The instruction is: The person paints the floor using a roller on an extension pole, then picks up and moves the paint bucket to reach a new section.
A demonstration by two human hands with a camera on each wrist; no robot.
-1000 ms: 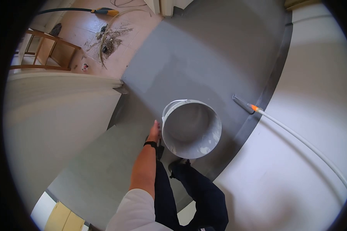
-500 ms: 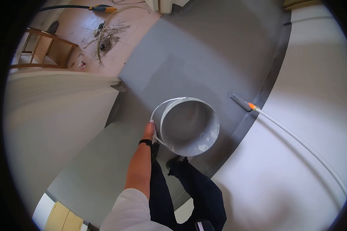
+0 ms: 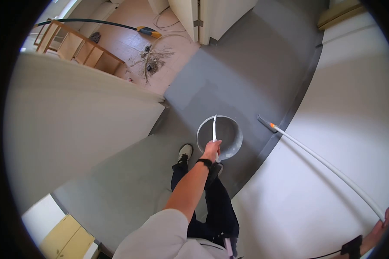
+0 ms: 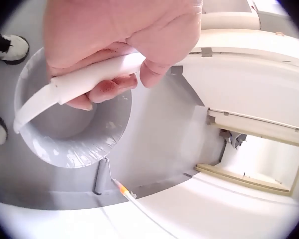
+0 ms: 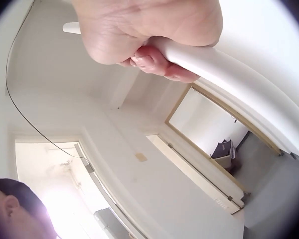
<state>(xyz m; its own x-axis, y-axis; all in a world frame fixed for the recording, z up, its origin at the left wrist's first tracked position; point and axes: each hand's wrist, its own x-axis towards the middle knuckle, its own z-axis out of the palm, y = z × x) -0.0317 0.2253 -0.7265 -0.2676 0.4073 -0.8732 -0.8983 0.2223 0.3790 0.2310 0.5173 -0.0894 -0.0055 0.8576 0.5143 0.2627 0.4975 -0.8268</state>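
Note:
In the head view my left hand (image 3: 212,151) grips the white handle (image 3: 214,129) of a round bucket (image 3: 236,146) with pale smears inside. The left wrist view shows the fingers curled round the handle's thick white grip (image 4: 92,77), which stands raised over the bucket's opening. At the lower right edge of the head view, my right hand (image 3: 381,228) is on a long white pole (image 3: 333,166). Up close in the right wrist view, its fingers (image 5: 152,60) wrap round the pole. A paint roller (image 3: 264,122) at the pole's far end lies at the foot of the wall.
Grey floor (image 3: 233,82) runs between a white wall (image 3: 307,194) on the right and a wall end (image 3: 95,112) on the left. Beyond a doorway are pink tiles (image 3: 129,36) with debris (image 3: 155,64) and a wooden frame (image 3: 82,45). My shoe (image 3: 185,152) is beside the bucket.
My left hand has taken hold of the bucket's handle and swung it up over the opening. My right hand has come into view on the pole. The head view has shifted.

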